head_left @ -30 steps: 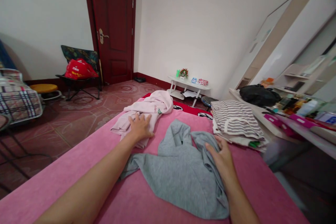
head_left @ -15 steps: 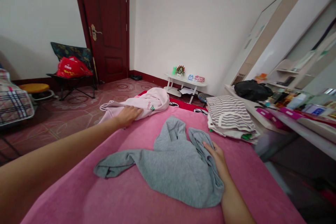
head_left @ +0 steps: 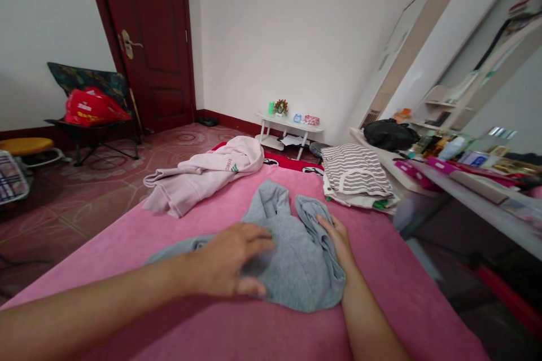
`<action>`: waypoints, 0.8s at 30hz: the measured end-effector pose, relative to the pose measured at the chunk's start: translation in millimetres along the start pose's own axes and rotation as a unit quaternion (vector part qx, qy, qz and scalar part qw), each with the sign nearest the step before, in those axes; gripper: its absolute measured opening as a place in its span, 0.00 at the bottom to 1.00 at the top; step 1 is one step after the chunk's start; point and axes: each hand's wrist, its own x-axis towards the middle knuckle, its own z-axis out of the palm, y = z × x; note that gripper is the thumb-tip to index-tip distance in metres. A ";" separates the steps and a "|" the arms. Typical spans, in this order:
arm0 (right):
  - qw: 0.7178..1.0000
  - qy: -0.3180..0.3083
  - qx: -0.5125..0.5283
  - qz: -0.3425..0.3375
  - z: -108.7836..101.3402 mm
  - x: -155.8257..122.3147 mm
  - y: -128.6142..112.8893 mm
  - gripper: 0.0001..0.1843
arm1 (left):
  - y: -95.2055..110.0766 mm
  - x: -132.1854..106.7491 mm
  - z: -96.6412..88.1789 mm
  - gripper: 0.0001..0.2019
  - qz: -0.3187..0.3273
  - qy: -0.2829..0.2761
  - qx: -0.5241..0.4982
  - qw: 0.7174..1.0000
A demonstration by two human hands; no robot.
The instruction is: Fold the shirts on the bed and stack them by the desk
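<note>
A grey hooded sweatshirt (head_left: 296,259) lies on the pink bedspread (head_left: 178,327), one sleeve stretched to the left. My right hand (head_left: 339,240) grips the bunched sleeve at its right side, with thumb and fingers around the cloth. Over the garment's left part hovers my left hand (head_left: 237,256), fingers apart and slightly blurred; it holds nothing, and whether it touches the cloth I cannot tell. Beyond it a pale pink sweatshirt (head_left: 207,169) with a small green print rests along the bed's left edge.
At the bed's far right sits a stack of folded striped clothes (head_left: 358,172). A dressing table (head_left: 423,180) with bottles and a black bag (head_left: 392,134) runs along the right. Farther off are a small white table (head_left: 292,123) and a folding chair (head_left: 91,76) bearing a red bag (head_left: 95,107).
My left hand has left the pink sweatshirt and moved right and nearer, over the grey one. My right hand keeps its hold on the grey sleeve. The view has turned slightly right.
</note>
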 end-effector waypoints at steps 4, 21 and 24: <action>1.000 0.012 0.013 -0.002 0.5 -1.8 0.6 0.25 | 29.6 2.2 46.2 0.40 -0.006 -0.013 0.041 0.999; 0.987 -0.123 -0.105 -0.011 -26.5 -70.1 -33.1 0.27 | -17.3 -14.8 -56.3 0.19 -0.263 0.227 -0.561 0.751; 0.993 -0.048 -0.100 -0.049 -28.7 -81.7 -61.4 0.22 | -7.0 -30.4 -84.4 0.18 -0.279 0.249 -0.567 0.734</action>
